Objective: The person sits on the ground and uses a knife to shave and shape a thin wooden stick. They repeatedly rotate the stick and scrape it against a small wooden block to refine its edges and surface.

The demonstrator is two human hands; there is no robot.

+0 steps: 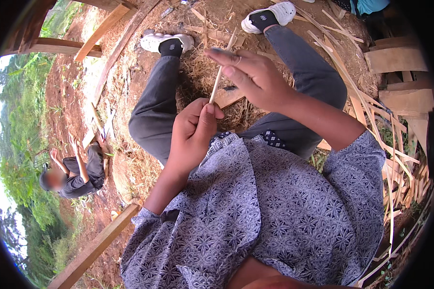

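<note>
A thin pale wooden stick (217, 86) slants up and away between my knees. My left hand (194, 130) is closed round its lower end, thumb on top. Across the stick's upper part lies my right hand (255, 77), its fingers stretched out and the thumb a little apart. The stick passes by the thumb and fingers, and whether they press on it I cannot tell. A small dark grey patch shows along the right fingertips; what it is stays unclear. The stick's far tip shows beyond the fingers.
Beneath my hands, shavings (202, 72) and a short board (229, 96) lie on brown soil. Long split strips (352, 86) are heaped at my right, near stacked planks (395, 60). A wooden beam (96, 245) crosses the lower left. Another person (82, 171) sits farther left.
</note>
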